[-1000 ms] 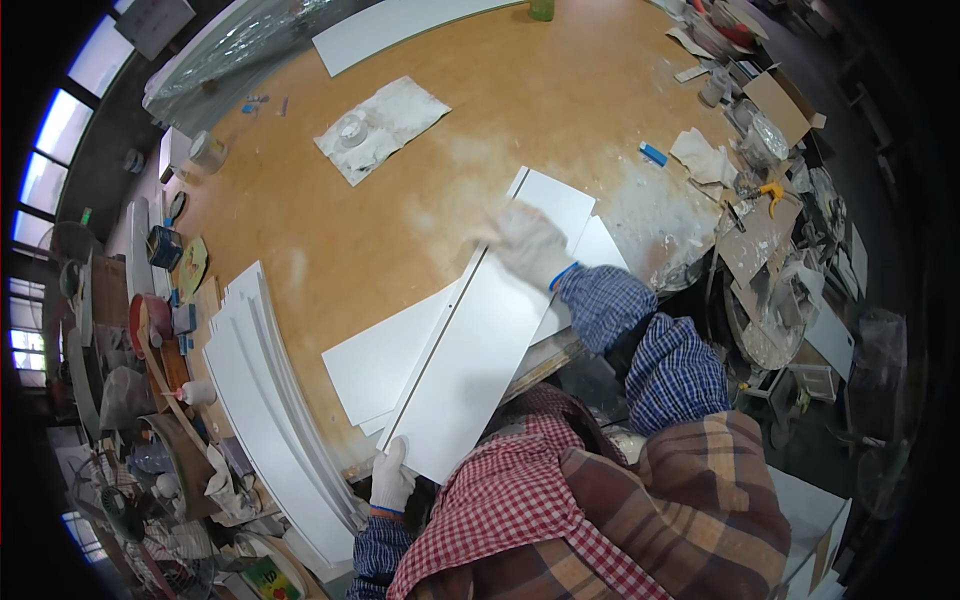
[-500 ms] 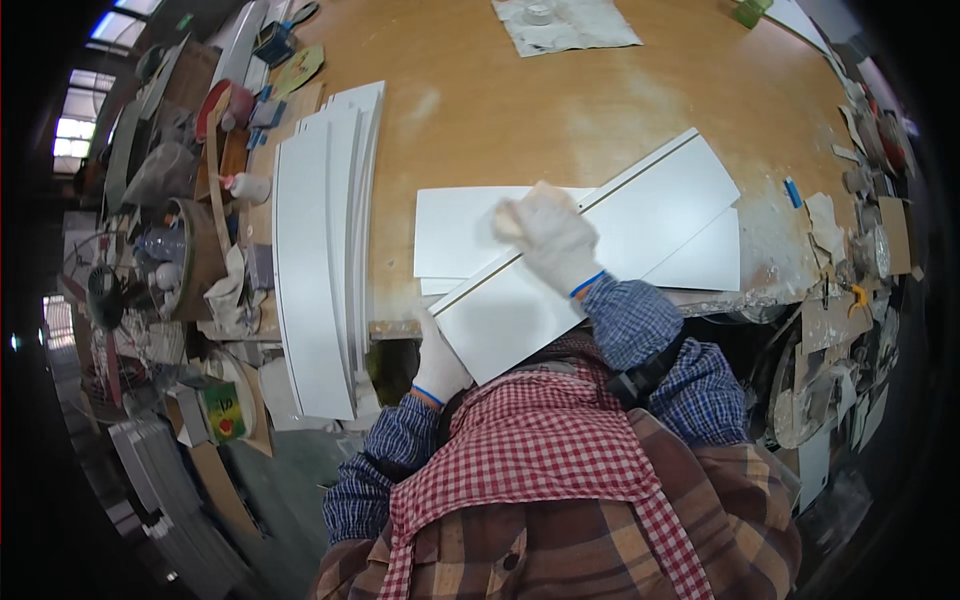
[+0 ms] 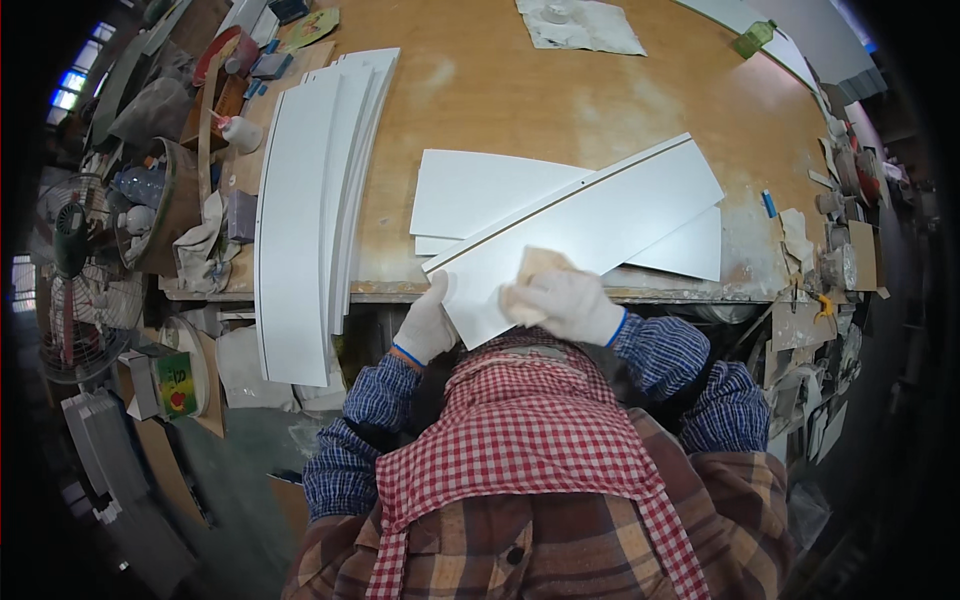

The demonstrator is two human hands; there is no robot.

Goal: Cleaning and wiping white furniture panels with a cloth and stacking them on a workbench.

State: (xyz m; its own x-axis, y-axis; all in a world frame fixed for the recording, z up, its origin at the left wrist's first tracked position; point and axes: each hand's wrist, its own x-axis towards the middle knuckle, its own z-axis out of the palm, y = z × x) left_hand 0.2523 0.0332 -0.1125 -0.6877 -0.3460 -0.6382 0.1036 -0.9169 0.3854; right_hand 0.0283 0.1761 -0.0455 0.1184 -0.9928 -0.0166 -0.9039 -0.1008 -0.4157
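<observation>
A white board [image 3: 610, 215] with a dark groove along its far long edge lies slantwise, its near-left end sticking out over the table's front edge toward my apron. Its left corner is gripped by my left hand [image 3: 428, 322], gloved in white, thumb on top. My right hand [image 3: 575, 303], also gloved, is closed on a folded beige rag [image 3: 543, 262] and presses it on the board's face close to the near end. Beneath the slanted board lie other white boards [image 3: 480, 190], partly covered by it.
A fanned stack of white boards [image 3: 295, 220] stands left, overhanging the front edge. A white bottle [image 3: 241, 133], a purple block [image 3: 241, 215] and a fan [image 3: 75, 270] are further left. At right lie a blue stick [image 3: 768, 203] and paper scraps [image 3: 796, 238]. A green bottle [image 3: 753, 38] lies far right.
My right hand has slid the rag from the middle of the board toward me, to its near end. My left hand still holds the corner. The view has shifted slightly.
</observation>
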